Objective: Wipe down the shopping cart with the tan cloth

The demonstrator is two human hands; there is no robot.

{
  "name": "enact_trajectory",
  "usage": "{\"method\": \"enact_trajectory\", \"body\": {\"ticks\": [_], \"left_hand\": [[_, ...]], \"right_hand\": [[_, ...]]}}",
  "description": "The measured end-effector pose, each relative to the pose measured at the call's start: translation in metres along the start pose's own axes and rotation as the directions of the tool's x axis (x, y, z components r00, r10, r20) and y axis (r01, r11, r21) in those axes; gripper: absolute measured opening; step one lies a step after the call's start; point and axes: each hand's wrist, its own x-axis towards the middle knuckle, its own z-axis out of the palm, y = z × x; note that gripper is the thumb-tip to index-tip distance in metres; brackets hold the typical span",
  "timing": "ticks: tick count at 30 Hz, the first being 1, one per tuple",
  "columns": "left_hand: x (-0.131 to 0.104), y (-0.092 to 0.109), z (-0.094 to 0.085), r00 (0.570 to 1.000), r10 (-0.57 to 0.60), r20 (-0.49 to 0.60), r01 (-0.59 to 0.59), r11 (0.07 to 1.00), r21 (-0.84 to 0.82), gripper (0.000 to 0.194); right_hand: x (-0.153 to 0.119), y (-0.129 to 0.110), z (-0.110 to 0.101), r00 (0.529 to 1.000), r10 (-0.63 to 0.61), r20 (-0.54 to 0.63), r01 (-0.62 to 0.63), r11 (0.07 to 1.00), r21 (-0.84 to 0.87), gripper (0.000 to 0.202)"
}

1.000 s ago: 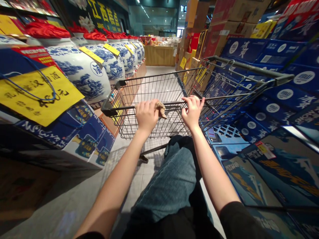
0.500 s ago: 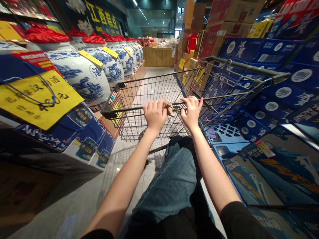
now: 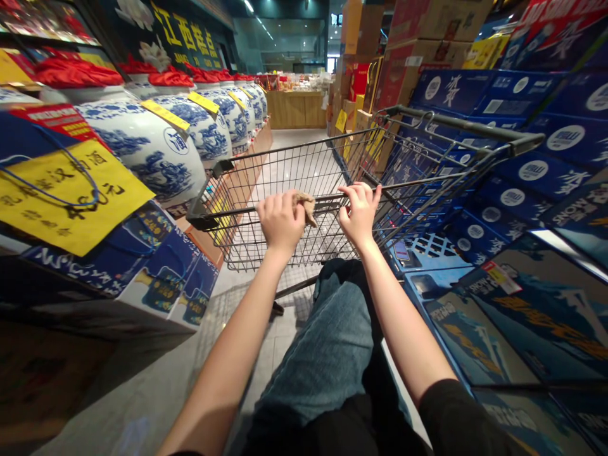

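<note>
The cart (image 3: 327,201) is thin dark metal wire, and its handle (image 3: 475,128) looks like dull gray plastic; the rag (image 3: 306,206) is soft brown cloth, all crumpled and not shiny; the jeans (image 3: 327,329) are rough blue cloth and the sleeve (image 3: 451,405) is flat black cloth. The big jars (image 3: 142,149) look like smooth, shiny china, with wrinkly red cloth (image 3: 78,73) on top; the yellow sign (image 3: 114,204) is plain paper; the blue boxes (image 3: 479,101) are smooth card with a bit of shine; the counter (image 3: 297,111) looks like wood; the floor (image 3: 275,348) is smooth, shiny tile.
</note>
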Motion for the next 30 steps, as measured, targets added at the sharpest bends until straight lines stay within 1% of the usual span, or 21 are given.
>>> {"method": "enact_trajectory", "body": {"ticks": [2,4,6,8,9,11,13,15,17,19,21,22,23,24,26,29,30], "left_hand": [[-0.002,0.017,0.004,0.996,0.075,0.058,-0.073,0.997,-0.025,0.034],[0.001,0.024,0.003,0.985,0.132,0.109,-0.129,0.991,-0.026,0.036],[0.007,0.02,-0.002,0.967,0.19,0.17,-0.191,0.982,-0.008,0.036],[0.014,0.009,-0.009,0.945,0.236,0.228,-0.245,0.969,0.012,0.036],[0.018,0.003,-0.012,0.94,0.24,0.244,-0.252,0.967,0.021,0.036],[0.022,-0.006,-0.017,0.952,0.198,0.235,-0.214,0.976,0.042,0.035],[0.023,-0.008,-0.017,0.972,0.132,0.194,-0.146,0.987,0.06,0.033],[0.02,-0.002,-0.013,0.987,0.072,0.145,-0.083,0.994,0.077,0.033],[0.013,0.01,-0.007,0.99,0.066,0.125,-0.076,0.994,0.079,0.033],[0.008,0.022,-0.001,0.976,0.152,0.154,-0.16,0.986,0.047,0.034],[0.007,0.031,0.002,0.94,0.272,0.205,-0.278,0.961,0.0,0.038],[0.009,0.035,0.002,0.922,0.312,0.231,-0.317,0.948,-0.017,0.038],[0.013,0.037,0.002,0.91,0.327,0.255,-0.333,0.943,-0.022,0.037],[0.017,0.039,0.0,0.905,0.32,0.28,-0.329,0.944,-0.016,0.034],[0.027,0.043,-0.004,0.91,0.252,0.33,-0.275,0.961,0.024,0.03],[0.037,0.049,-0.006,0.924,0.102,0.369,-0.155,0.981,0.115,0.037],[0.038,0.051,-0.006,0.925,0.082,0.37,-0.137,0.983,0.124,0.038]], "right_hand": [[0.0,0.002,-0.001,1.0,-0.01,0.002,0.01,1.0,-0.009,0.048],[0.0,0.003,-0.003,1.0,-0.018,0.004,0.018,1.0,-0.025,0.048],[0.0,0.005,-0.003,1.0,-0.025,0.004,0.026,0.999,-0.035,0.047],[0.0,0.005,-0.003,1.0,-0.03,0.005,0.03,0.999,-0.034,0.047],[-0.001,0.006,-0.003,1.0,-0.031,0.006,0.031,0.999,-0.03,0.047],[-0.001,0.005,-0.002,1.0,-0.028,0.012,0.028,0.999,-0.023,0.048],[-0.001,0.004,-0.001,1.0,-0.024,0.015,0.024,1.0,-0.021,0.049],[-0.001,0.004,0.0,1.0,-0.023,0.007,0.023,0.999,-0.025,0.049],[-0.001,0.003,0.001,1.0,-0.027,-0.01,0.027,0.999,-0.039,0.048],[-0.001,0.004,0.001,0.999,-0.037,-0.018,0.036,0.998,-0.053,0.046],[-0.001,0.006,0.001,0.999,-0.047,-0.018,0.046,0.997,-0.059,0.046],[-0.001,0.006,0.0,0.999,-0.05,-0.017,0.049,0.997,-0.057,0.045],[-0.001,0.007,0.0,0.999,-0.053,-0.014,0.052,0.997,-0.054,0.045],[-0.001,0.007,0.0,0.999,-0.053,-0.011,0.052,0.997,-0.05,0.044],[-0.001,0.007,0.001,0.999,-0.046,-0.006,0.046,0.998,-0.042,0.043],[-0.001,0.005,0.002,0.999,-0.031,-0.009,0.031,0.999,-0.028,0.043],[-0.001,0.005,0.002,1.0,-0.026,-0.013,0.026,0.999,-0.023,0.042]]}}
